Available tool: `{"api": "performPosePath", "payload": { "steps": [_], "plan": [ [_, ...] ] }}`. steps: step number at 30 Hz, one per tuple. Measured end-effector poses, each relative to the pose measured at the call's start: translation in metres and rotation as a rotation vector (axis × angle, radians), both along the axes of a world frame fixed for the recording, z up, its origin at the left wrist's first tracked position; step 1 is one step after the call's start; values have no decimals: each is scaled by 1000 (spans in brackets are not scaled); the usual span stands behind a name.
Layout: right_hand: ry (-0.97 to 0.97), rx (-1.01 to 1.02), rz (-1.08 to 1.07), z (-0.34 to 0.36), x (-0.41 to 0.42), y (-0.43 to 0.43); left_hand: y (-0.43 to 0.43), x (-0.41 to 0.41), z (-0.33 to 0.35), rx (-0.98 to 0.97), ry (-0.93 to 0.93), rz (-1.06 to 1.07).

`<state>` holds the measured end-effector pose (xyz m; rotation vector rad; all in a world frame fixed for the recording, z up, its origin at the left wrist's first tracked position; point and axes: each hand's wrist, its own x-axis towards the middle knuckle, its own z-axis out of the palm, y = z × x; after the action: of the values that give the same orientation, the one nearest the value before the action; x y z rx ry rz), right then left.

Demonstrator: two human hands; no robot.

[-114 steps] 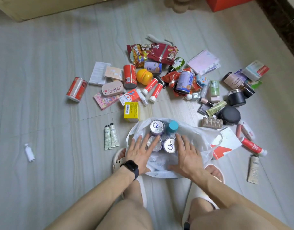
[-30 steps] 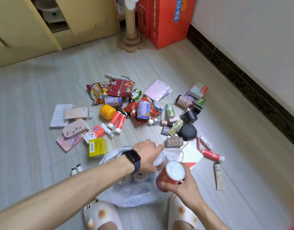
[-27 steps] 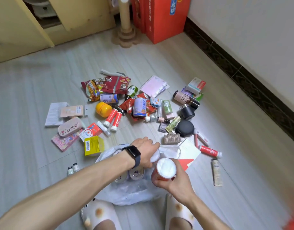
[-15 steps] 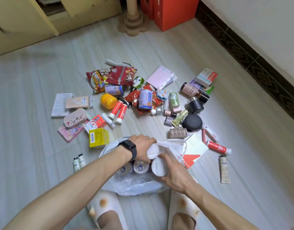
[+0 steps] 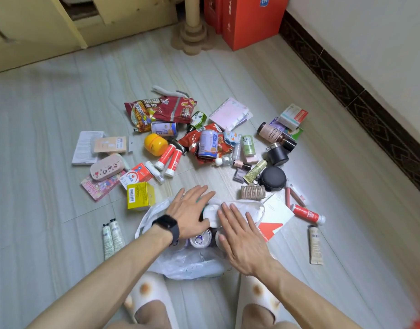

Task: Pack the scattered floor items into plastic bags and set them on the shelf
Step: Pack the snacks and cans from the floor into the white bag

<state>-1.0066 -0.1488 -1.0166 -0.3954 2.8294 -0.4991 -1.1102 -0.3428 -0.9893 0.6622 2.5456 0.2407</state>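
Fingers (image 5: 199, 193) of the left hand (image 5: 189, 213) are spread flat, gripping nothing, resting over the cans in the bag mouth. Right hand (image 5: 242, 236) is the same: fingers splayed, palm down on the cans' near-right side, holding nothing. Both look to be pressing and settling the load, not picking.

Under them sits the white plastic bag (image 5: 192, 264), open on the floor betw. the person's slippers, w/ several cans upright inside; one silver pull-tab can top (image 5: 200, 238) shows betw. the hands, and a white-lidded can (image 5: 211, 211) lies just beyond it.

Step in hand, as I judge it: seat the cans so they stand tight. To do it well: keep palms level, push cans together not down, so the thin film doesn't tear; leave bag handles free at the rim.

Outward: most stuff is still loose on the floor (image 5: 62, 210). Yellow box (image 5: 140, 195) is just left of the bag, ribbed roll (image 5: 253, 192) just beyond on the right, blue-white can (image 5: 207, 143) lies on the red snack packs further out. Heavy cans first, snack bags last on top. No shelf clearly in view.
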Motion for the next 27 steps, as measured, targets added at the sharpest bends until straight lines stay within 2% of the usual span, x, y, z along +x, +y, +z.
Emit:
{"api": "performPosePath", "payload": {
  "steps": [3,6,9,13,18,20,23,27],
  "plan": [
    [-6,30,6,-10,2,2,-23,23,-11,16,73,-31],
    [5,17,31,-11,0,2,-31,26,-17,14,55,-63],
    [-21,-114,14,-3,-12,6,-28,16,-16,59,12,-45],
    [15,-303,-179,16,-62,6,-26,-8,-20,168,-25,-43],
    [101,-328,-250,19,-160,-12,-26,-45,-23,472,-109,284],
    [90,-251,-253,14,-200,-21,-37,-80,-25,393,-19,345],
    [-11,-94,-293,3,-252,-35,-63,-146,-30,137,120,411],
    [-167,31,-381,-23,-279,-53,-93,-219,-44,-81,155,519]
  ]
}}
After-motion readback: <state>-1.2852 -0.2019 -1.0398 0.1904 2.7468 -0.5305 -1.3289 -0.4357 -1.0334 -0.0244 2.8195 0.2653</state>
